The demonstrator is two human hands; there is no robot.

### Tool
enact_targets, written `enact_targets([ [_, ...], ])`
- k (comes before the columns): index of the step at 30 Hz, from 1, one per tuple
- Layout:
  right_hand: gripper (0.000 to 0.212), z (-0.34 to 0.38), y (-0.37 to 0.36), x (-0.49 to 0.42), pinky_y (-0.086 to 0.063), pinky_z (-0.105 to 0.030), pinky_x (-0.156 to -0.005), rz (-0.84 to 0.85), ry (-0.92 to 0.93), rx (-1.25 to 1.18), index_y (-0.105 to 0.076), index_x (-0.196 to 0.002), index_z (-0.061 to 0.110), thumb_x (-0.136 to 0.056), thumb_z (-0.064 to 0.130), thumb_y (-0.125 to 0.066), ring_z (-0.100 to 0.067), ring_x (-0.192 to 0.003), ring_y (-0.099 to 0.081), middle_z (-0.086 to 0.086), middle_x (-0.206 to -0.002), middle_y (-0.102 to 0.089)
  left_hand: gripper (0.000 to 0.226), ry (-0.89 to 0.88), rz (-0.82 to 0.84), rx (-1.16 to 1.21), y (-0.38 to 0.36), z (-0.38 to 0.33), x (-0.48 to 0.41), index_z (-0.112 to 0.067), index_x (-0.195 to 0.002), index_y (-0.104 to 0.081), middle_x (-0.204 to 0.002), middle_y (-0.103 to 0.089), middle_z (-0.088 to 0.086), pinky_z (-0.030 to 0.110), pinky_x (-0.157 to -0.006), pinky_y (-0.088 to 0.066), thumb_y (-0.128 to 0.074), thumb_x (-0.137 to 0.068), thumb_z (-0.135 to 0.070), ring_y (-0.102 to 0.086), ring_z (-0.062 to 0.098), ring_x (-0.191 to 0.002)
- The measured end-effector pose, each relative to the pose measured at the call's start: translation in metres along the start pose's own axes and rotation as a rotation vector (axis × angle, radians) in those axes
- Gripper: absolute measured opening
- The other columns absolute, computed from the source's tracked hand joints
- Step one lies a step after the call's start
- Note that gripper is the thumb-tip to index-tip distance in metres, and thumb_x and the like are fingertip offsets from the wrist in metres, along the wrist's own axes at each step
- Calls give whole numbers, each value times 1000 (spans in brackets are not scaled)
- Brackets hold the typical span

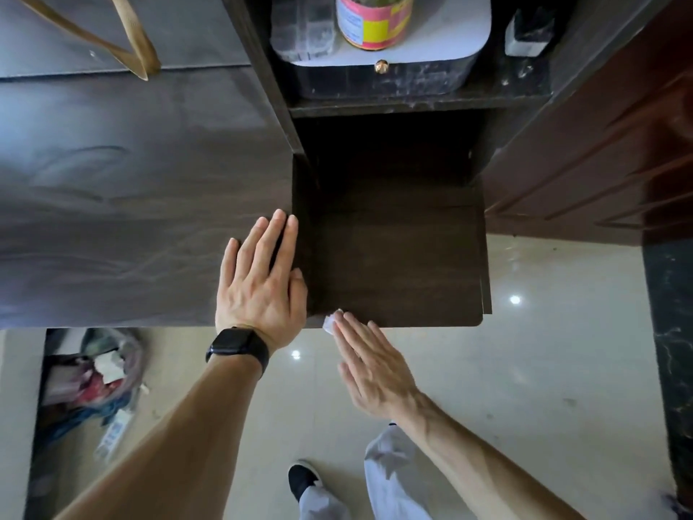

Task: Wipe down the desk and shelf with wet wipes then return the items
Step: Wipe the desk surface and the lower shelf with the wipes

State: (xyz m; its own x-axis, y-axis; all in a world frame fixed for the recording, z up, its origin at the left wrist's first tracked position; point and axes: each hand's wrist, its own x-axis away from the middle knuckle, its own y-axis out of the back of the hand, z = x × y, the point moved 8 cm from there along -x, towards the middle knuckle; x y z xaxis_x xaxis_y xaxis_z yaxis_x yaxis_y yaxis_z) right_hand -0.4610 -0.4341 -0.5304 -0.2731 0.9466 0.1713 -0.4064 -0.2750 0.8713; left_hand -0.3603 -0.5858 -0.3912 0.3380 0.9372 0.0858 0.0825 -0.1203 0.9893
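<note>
My left hand (pixel 262 283) rests flat on the table (pixel 112 219); my right hand (pixel 371 365), fingers straight, presses a wet wipe (pixel 330 323) on the shelf (pixel 393 257) edge. I judge wiping unfinished, items unreturned.

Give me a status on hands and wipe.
Left hand flat on desk. Right hand presses wet wipe on shelf front edge. Jar on upper tier, clear of wiping.

One wide-angle camera, worn on the person's head, looks steeply down and slightly forward from close above the furniture. The desk (pixel 112 200) top fills the frame from 9 to 11 o'clock, the shelf (pixel 397 257) board sits at centre, and its upper compartment is at 12. The floor (pixel 543 350) spreads from 3 to 6, with a shoe (pixel 302 478) at 6. Straight edges bow towards the frame's borders.
</note>
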Motion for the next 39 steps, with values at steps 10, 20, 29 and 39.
enact_targets([
  [10, 64, -97, 54, 8, -27, -44, -117, -288, -611, 181, -19, -157, 8, -103, 40, -30, -24, -150, -22, -8, -165, -20, 61, -23, -57, 43, 2, 1, 3, -23, -156, -22, -163, -19, -4, 44, -123, -10, -34, -96, -31, -14, 18, -150],
  [20, 87, 11, 0, -12, -56, -30, -80, -469, -646, -88, -43, -145, 18, -68, -10, -71, -23, -108, -46, -7, -136, -44, 52, -157, -65, 546, 22, 30, 15, -23, -150, -38, -156, -36, -3, 40, -122, -16, -39, -98, -30, -24, 17, -146],
  [29, 69, 102, -28, -57, -49, -31, -88, -726, -1013, -279, -45, -142, 1, -78, -10, -65, -30, -108, -51, -19, -128, -48, 61, -96, -50, 193, 30, 241, 77, -19, -156, -22, -164, -14, 1, 52, -121, -11, -34, -97, -34, -11, 21, -151],
  [39, 59, 216, -111, -118, -49, -27, -88, 61, -509, -146, -59, -127, 17, -73, -5, -68, -28, -114, -43, 1, -131, -48, 79, -139, -27, 77, 11, 261, 89, -18, -158, -5, -165, -2, -3, 41, -121, 6, -39, -95, -51, 5, 12, -151],
])
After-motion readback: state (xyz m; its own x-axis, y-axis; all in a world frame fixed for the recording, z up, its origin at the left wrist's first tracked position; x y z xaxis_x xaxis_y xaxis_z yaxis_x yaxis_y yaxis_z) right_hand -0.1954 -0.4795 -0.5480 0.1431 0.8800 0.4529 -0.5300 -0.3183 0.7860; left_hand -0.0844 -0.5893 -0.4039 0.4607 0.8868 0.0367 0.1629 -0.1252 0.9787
